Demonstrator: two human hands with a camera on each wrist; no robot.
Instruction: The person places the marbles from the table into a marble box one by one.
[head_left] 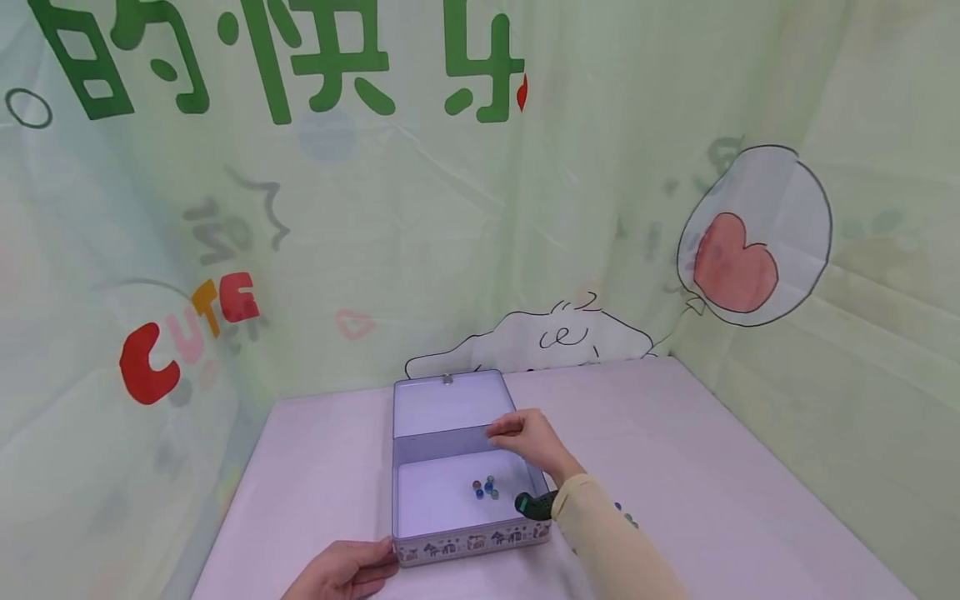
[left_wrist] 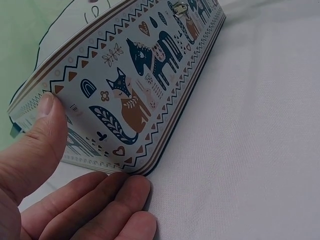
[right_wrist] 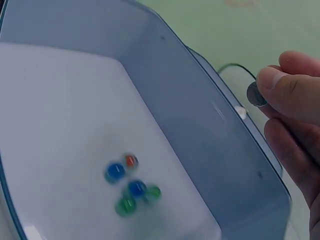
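The left hand (head_left: 341, 569) holds the front left corner of the tin box (head_left: 459, 546) with thumb and bent fingers. The box's long side runs left to right. Small marbles (head_left: 489, 486) sit inside it. Nearer them, the right hand (head_left: 531, 437) pinches one dark marble (right_wrist: 256, 94) up by the box's right side. Some other marbles (head_left: 631, 518) lie right of the box, on the worktop (head_left: 712, 500).

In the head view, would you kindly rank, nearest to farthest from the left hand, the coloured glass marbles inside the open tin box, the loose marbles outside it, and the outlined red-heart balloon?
1. Coloured glass marbles, inside the tin box.
2. Loose marbles, right of the box.
3. Outlined red-heart balloon, upper right.
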